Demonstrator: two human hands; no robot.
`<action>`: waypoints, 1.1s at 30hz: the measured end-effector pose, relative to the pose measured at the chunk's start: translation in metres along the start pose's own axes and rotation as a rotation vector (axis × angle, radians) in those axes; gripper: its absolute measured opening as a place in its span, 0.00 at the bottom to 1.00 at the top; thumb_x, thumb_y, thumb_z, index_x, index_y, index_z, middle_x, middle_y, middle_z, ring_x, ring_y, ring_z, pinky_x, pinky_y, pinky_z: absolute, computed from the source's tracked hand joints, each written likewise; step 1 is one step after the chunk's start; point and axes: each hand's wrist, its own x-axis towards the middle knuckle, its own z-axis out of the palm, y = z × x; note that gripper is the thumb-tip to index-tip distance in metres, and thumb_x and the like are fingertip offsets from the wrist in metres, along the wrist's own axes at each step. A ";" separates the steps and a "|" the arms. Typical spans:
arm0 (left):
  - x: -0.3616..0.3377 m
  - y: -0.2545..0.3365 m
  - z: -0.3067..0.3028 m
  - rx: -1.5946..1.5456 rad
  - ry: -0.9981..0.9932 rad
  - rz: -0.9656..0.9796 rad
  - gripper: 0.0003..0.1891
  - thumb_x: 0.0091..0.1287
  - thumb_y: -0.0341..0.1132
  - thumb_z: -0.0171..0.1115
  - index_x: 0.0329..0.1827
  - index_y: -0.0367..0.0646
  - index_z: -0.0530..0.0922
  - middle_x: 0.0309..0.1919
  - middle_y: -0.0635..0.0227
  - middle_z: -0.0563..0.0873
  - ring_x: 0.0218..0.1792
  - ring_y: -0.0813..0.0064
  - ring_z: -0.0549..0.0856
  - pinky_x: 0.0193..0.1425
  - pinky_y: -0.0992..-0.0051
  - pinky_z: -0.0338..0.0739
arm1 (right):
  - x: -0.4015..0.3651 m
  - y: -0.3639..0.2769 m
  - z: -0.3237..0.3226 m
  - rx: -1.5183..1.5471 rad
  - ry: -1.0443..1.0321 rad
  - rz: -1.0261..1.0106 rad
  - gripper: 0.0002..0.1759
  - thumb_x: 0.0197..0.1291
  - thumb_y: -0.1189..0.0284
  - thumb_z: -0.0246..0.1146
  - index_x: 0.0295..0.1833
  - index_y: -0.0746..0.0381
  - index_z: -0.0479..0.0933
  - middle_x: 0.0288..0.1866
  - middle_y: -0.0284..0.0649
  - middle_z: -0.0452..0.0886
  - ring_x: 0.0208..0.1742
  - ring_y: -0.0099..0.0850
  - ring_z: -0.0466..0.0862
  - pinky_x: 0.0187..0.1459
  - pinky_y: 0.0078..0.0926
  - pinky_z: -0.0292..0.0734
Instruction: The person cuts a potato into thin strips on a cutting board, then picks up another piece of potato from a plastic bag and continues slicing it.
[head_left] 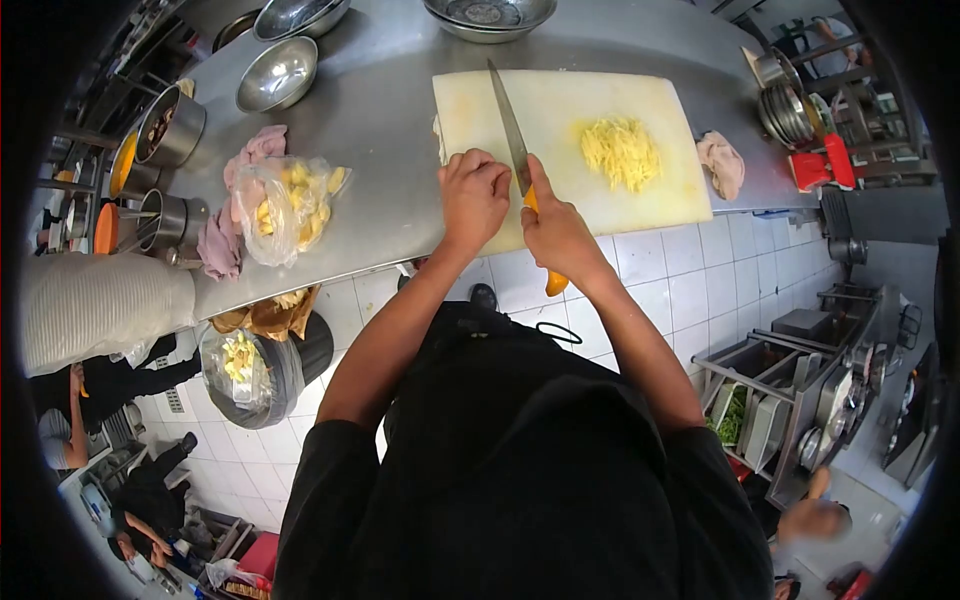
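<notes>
— Where is the knife (511, 125)?
— Over the left half of the cutting board (666, 110), tip toward its far edge; the right hand (560, 235) has its fingers clamped round the orange handle.
— And the left hand (473, 195)?
— Above the board's near left part, beside the blade; fingers curled together; I can't tell whether they pinch anything.
— The yellow shreds (620, 153)?
— Heaped on the board's right half; a pink cloth (721, 164) lies just right of the board.
</notes>
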 end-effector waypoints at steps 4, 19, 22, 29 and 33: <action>0.001 0.001 -0.001 0.008 -0.022 0.003 0.02 0.61 0.30 0.72 0.33 0.48 0.91 0.38 0.73 0.84 0.47 0.65 0.80 0.55 0.63 0.68 | -0.003 -0.008 -0.003 0.003 -0.020 0.037 0.45 0.71 0.74 0.54 0.88 0.63 0.42 0.38 0.65 0.86 0.46 0.63 0.87 0.56 0.57 0.78; 0.001 0.001 0.000 0.115 -0.077 0.082 0.04 0.61 0.34 0.75 0.38 0.52 0.93 0.39 0.75 0.84 0.47 0.68 0.81 0.54 0.63 0.67 | 0.013 0.009 -0.014 0.157 0.044 0.005 0.42 0.72 0.71 0.55 0.88 0.49 0.50 0.40 0.64 0.87 0.34 0.59 0.87 0.45 0.51 0.84; 0.001 0.003 -0.005 0.117 -0.105 0.109 0.04 0.61 0.34 0.75 0.38 0.52 0.93 0.39 0.74 0.85 0.47 0.67 0.81 0.54 0.63 0.67 | 0.018 0.032 -0.012 -0.058 0.182 -0.149 0.41 0.71 0.71 0.56 0.88 0.46 0.54 0.38 0.60 0.87 0.34 0.56 0.87 0.44 0.50 0.84; 0.009 -0.009 -0.023 -0.102 -0.112 0.021 0.07 0.62 0.33 0.76 0.42 0.45 0.92 0.43 0.68 0.87 0.50 0.60 0.83 0.55 0.63 0.78 | -0.019 0.036 -0.012 -0.274 0.408 -0.201 0.40 0.61 0.76 0.63 0.80 0.53 0.63 0.40 0.55 0.87 0.38 0.57 0.88 0.44 0.54 0.84; 0.022 0.030 -0.049 -0.060 -0.046 0.122 0.06 0.59 0.33 0.78 0.37 0.44 0.91 0.40 0.70 0.86 0.45 0.62 0.84 0.52 0.64 0.76 | -0.031 0.047 -0.005 -0.241 0.487 -0.183 0.27 0.56 0.77 0.67 0.63 0.60 0.71 0.44 0.53 0.86 0.38 0.57 0.88 0.42 0.54 0.83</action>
